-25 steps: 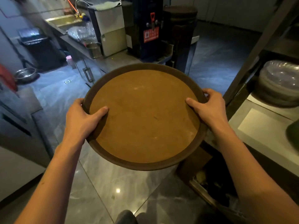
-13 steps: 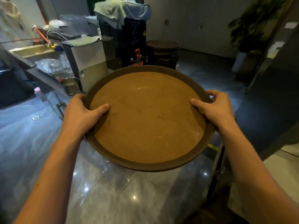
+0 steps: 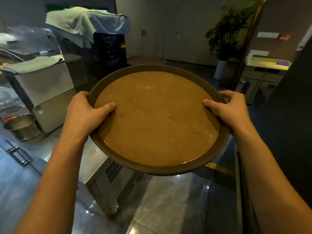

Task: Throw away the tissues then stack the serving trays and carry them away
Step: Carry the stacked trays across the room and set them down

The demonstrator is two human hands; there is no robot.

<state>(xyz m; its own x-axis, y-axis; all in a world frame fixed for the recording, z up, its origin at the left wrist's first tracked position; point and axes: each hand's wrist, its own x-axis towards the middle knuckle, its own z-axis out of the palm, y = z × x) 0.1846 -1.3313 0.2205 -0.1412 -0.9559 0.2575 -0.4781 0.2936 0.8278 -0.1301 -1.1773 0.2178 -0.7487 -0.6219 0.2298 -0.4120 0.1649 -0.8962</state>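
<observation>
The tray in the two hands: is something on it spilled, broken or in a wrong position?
Nothing stands out. The round brown tray is empty, with only faint scuff marks on its surface. The left hand and the right hand grip opposite rims, thumbs on top. It tilts slightly toward the person.

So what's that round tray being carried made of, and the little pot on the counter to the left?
The round tray looks like dark brown plastic with a matte, cork-like tan liner: dull rim, faint scuffs, a sheen near the front edge. It could be coated wood. The pot looks like stainless steel: silvery, with soft reflections on its wall.
</observation>
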